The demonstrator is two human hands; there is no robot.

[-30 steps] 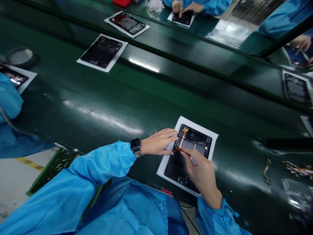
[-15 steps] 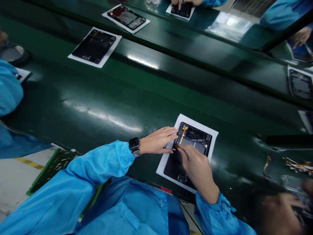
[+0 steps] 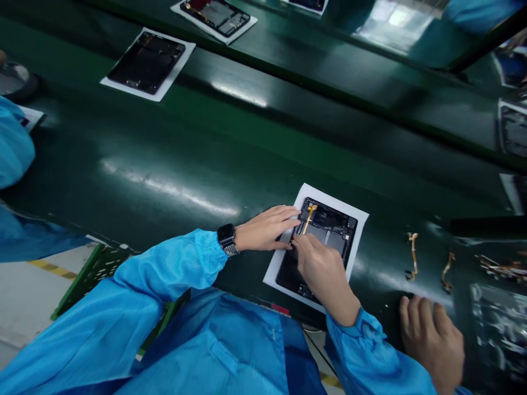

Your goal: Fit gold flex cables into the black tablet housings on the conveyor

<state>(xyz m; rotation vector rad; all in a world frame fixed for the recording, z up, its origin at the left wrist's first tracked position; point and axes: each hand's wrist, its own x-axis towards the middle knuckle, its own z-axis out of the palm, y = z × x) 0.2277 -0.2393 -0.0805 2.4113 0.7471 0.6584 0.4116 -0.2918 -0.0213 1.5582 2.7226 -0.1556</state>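
The tablet [image 3: 289, 271] lies on paper [image 3: 361, 224] on our desk [image 3: 173, 148]. Our left hand [image 3: 267, 228], fingers released, rests at its edge; our right hand [image 3: 325, 267] bunches by the orange ribbon [image 3: 307, 224], grip unclear. We seem to be seating the ribbon; next calls for light pressing.

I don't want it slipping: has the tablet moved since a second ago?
No: the tablet sits just as before against the red patch on the table's edge.

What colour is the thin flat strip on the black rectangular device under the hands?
The thin flat strip is orange-yellow; head view.
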